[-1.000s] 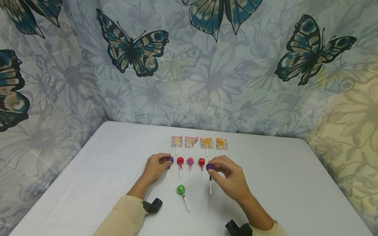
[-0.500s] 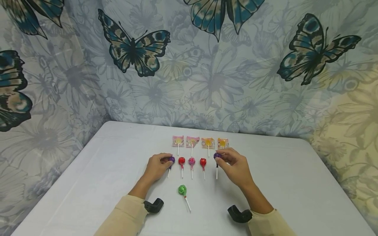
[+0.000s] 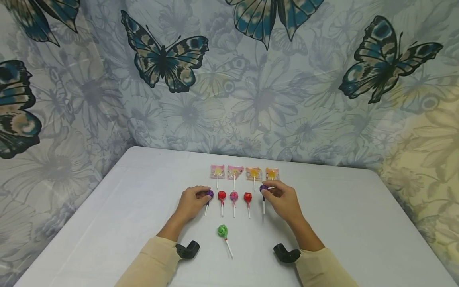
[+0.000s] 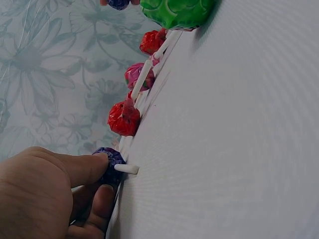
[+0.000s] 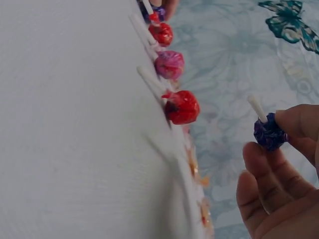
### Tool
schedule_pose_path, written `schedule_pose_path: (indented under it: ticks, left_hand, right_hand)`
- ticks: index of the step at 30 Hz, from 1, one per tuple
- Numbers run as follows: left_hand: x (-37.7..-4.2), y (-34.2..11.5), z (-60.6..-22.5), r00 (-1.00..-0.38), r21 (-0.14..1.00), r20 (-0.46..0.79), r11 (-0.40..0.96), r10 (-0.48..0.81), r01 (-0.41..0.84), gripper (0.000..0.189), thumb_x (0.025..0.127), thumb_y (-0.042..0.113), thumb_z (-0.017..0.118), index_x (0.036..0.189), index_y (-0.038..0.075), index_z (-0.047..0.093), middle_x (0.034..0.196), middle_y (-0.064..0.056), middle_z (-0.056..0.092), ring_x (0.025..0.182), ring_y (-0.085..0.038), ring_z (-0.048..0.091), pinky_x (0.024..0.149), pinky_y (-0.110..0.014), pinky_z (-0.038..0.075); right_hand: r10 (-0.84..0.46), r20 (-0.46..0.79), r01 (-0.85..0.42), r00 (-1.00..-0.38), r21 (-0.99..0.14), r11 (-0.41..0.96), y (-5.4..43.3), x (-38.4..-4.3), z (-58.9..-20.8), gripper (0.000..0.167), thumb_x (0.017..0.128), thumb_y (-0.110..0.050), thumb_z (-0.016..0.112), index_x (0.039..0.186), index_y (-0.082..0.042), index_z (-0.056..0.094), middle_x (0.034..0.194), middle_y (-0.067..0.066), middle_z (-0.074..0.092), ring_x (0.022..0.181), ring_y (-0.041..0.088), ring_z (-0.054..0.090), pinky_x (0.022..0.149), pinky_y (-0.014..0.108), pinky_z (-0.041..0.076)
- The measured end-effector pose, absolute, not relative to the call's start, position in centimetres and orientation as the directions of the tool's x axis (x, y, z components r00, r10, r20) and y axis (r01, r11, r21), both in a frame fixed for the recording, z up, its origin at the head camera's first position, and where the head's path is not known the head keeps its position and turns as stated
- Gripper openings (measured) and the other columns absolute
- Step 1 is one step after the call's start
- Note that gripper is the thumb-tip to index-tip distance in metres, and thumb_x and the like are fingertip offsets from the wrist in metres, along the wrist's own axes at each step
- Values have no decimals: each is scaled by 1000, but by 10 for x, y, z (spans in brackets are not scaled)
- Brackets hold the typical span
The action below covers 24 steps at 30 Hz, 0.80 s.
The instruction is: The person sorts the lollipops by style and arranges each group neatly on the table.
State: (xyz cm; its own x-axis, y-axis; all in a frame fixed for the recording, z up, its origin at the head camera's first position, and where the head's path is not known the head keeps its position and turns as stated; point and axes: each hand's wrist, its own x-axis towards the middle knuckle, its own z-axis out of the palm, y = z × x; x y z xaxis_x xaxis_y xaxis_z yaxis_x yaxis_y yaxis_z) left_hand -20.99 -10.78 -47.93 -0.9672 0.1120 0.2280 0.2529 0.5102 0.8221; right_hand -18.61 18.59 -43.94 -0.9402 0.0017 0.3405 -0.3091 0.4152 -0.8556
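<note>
My left hand (image 3: 192, 202) pinches the wrapped head of a purple lollipop (image 4: 112, 162) at the left end of the middle row, its white stick toward me. With thumb and fingers my right hand (image 3: 284, 200) holds another purple lollipop (image 5: 269, 132) by its head at the row's right end; in the right wrist view it is raised off the table. Between the hands lie a red lollipop (image 3: 222, 195), a pink lollipop (image 3: 234, 195) and a second red lollipop (image 3: 248, 197). Nearer to me a green lollipop (image 3: 222, 230) lies alone, stick slanting right.
Behind the middle row, flat lollipops in clear printed packets form a back row, among them a pink packet (image 3: 217, 171) and an orange packet (image 3: 254, 173). They lie on a white-covered table (image 3: 118, 207) against a butterfly-patterned wall covering (image 3: 251, 99).
My right hand has carried its purple lollipop away from me and slightly right, level with the middle row. My left hand keeps its pinch in place. The view has shifted slightly.
</note>
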Motion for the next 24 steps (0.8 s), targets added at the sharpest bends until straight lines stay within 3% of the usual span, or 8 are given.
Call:
schedule_pose_path:
  ticks: [5, 13, 24]
  left_hand:
    - [-210, -107, -479, -968, 825, 223, 507, 112, 249, 24, 85, 2, 72, 110, 1, 71, 82, -1, 62, 73, -14, 54, 65, -28, 48]
    - [-211, -107, -480, -967, 818, 231, 516, 107, 252, 24, 84, 2, 73, 108, 2, 72, 81, 0, 62, 72, -13, 54, 64, -28, 48]
    - [-211, -107, -480, -971, 819, 217, 523, 100, 237, 25, 85, 3, 73, 109, 2, 72, 81, 0, 62, 73, -14, 55, 65, -29, 48]
  right_hand:
    - [21, 334, -284, -942, -830, 481, 186, -190, -445, 22, 86, -3, 71, 108, -2, 71, 101, 9, 68, 86, 22, 64, 73, 29, 51]
    - [48, 273, -211, -961, -832, 513, 185, -195, -453, 24, 85, -3, 72, 109, -2, 71, 103, 11, 68, 76, 24, 59, 56, 28, 48]
    - [53, 198, -134, -979, -812, 568, 184, -198, -461, 23, 87, -10, 71, 110, -5, 72, 105, 9, 69, 75, 20, 59, 57, 26, 49]
